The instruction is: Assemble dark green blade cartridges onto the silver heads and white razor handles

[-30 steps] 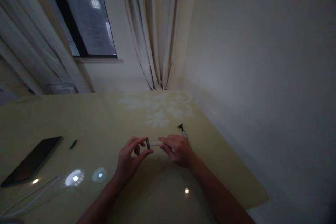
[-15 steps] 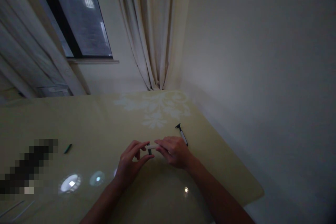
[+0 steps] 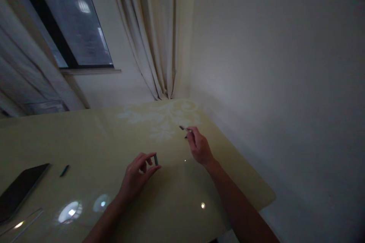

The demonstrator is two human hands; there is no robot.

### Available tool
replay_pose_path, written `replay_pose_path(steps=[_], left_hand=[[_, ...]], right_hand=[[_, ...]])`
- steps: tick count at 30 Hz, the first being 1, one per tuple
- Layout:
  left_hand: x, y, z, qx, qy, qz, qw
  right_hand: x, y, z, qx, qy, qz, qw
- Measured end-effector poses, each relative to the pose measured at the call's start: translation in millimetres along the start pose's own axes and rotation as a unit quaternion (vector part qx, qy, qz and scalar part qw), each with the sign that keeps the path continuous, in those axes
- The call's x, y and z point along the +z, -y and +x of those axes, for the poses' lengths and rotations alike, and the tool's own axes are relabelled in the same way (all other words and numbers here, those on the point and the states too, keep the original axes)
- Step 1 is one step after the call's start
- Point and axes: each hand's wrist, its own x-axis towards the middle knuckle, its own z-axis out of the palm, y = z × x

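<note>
Between thumb and index finger, my left hand [image 3: 139, 171] pinches a small, narrow, dark grey-green bar [image 3: 156, 159] upright over the table; it resembles a razor cartridge. My right hand [image 3: 199, 145] is closed on a thin pale stick with a dark tip [image 3: 181, 127], pointing left; its exact kind is unclear. Just under those fingers shows a dark end of the razor [image 3: 186, 137]; the hand hides the rest. Off to the left, a small dark green piece [image 3: 64, 171] lies on the glossy table [image 3: 171, 205].
A flat black tablet-like device [image 3: 23, 186] lies at the left, with a thin, pale wire-like outline [image 3: 31, 216] in front of it. The wall [image 3: 256, 83] runs along the table's right side. Curtains [image 3: 154, 38] and a window [image 3: 68, 19] are behind it.
My right hand has drawn the pale stick away from the dark bar, moving up and right over the razor. My left hand still pinches the bar. The view has shifted slightly right.
</note>
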Motion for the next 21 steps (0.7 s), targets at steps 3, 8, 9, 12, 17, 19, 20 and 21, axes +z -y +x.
replay_pose_path(steps=[3,8,9,12,17,19,20,21], left_hand=[[15.3,1,12,-0.019,0.079,0.009,0.997],[53.1,-6,51,-0.069,0.181,0.057,0.979],[61.6,-7,61,-0.086,0.195,0.069,0.975],[85.8,-9,85,-0.140,0.219,0.106,0.960],[111.0,-16,104,-0.195,0.226,0.148,0.943],[115.2,-20,105,-0.208,0.226,0.160,0.938],[116.6,-23,105,-0.214,0.224,0.166,0.936],[117.8,-24,106,-0.220,0.223,0.171,0.934]], right_hand=[[-15,-19,10,0.067,-0.064,0.026,0.995],[-17,-46,15,0.163,-0.085,0.064,0.981],[-16,-51,15,0.180,-0.072,0.071,0.979],[-11,-65,12,0.218,-0.015,0.086,0.972],[-7,-79,8,0.256,0.045,0.084,0.962],[-8,-81,7,0.273,0.063,0.071,0.957],[-8,-82,7,0.281,0.072,0.062,0.955],[-8,-82,7,0.288,0.080,0.050,0.953]])
